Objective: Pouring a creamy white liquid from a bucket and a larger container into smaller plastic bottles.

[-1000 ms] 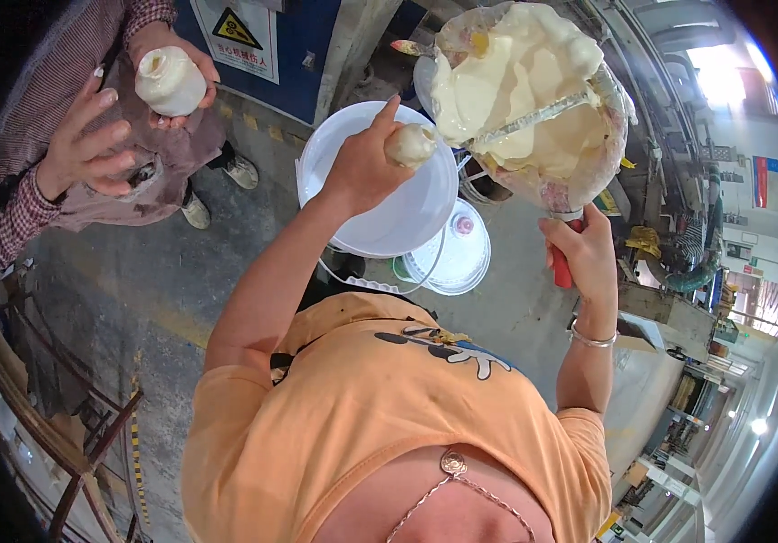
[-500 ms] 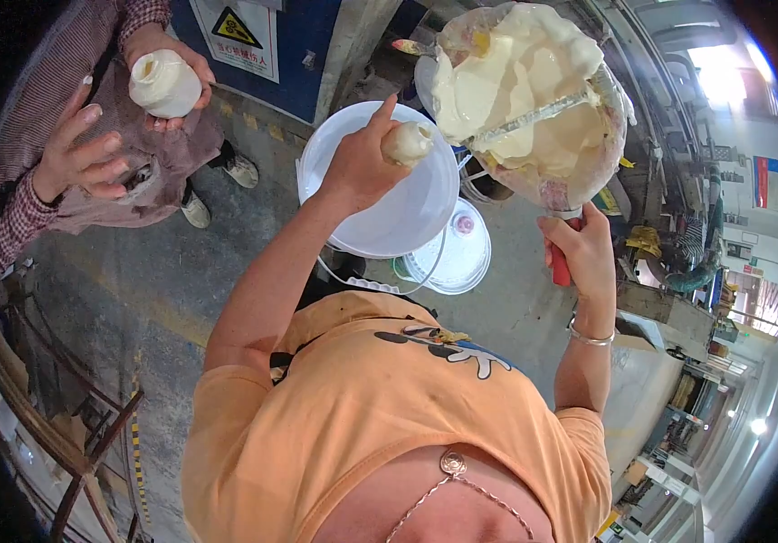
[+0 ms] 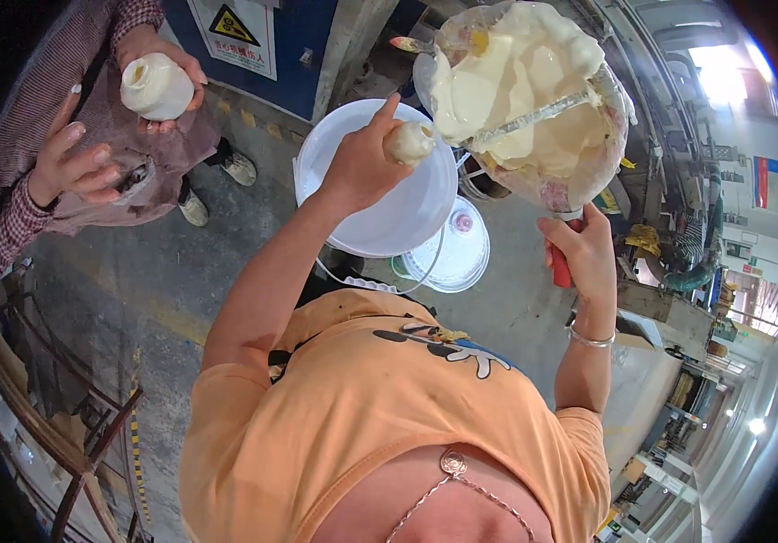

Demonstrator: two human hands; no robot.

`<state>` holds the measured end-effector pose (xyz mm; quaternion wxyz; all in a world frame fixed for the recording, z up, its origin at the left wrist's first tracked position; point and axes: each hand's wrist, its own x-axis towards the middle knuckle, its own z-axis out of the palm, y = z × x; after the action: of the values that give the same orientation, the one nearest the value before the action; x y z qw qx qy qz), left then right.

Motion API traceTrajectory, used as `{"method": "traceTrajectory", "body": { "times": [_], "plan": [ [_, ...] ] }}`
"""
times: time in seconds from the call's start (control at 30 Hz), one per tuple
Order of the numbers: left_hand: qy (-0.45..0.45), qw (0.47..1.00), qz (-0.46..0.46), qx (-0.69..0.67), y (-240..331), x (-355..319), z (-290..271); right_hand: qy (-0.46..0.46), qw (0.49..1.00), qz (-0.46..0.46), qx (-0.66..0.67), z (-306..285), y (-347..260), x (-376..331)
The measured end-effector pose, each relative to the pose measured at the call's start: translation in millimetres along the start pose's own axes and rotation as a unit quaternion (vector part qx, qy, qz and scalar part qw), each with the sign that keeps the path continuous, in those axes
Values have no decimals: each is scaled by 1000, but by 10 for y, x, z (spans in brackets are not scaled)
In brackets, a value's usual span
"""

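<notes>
My left hand is closed round a small cream-white hollow piece with an open neck, its index finger pointing up. Below it stands a white bucket with a wire handle. To its right, a large tub holds thick cream-coloured paste, smeared over its rim. A whitish bar lies across the tub. My right hand grips a red-handled tool at the tub's near edge; its upper part looks stained, and its kind is unclear.
At the left, a co-worker's hand holds a white jar-shaped piece; the other hand is spread. A white lid lies beside the bucket. A brush handle sticks out by the tub. Rusty metal frames stand lower left.
The co-worker's hands and white piece have shifted slightly left. My own hands, the hollow piece and the red-handled tool stay almost where they were.
</notes>
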<state>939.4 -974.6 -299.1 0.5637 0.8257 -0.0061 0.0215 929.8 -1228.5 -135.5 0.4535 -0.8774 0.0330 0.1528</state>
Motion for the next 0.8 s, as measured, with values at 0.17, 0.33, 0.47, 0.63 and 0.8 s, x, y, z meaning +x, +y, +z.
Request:
{"method": "traceTrajectory", "body": {
  "times": [0.17, 0.33, 0.47, 0.63, 0.8],
  "plan": [
    [0, 1000, 5, 1, 0, 4, 8, 0, 1000, -2, -5, -12, -21, -6],
    [5, 1000, 6, 9, -25, 22, 24, 11, 1000, 2, -14, -26, -16, 3],
    [4, 1000, 13, -1, -12, 18, 26, 23, 1000, 8, -15, -32, -25, -19],
    [3, 1000, 18, -22, 2, 21, 29, 24, 1000, 2, -19, -52, 0, -43],
    [10, 999, 35, -23, -15, 9, 37, 24, 1000, -3, -13, -64, 21, -69]
  ]
}}
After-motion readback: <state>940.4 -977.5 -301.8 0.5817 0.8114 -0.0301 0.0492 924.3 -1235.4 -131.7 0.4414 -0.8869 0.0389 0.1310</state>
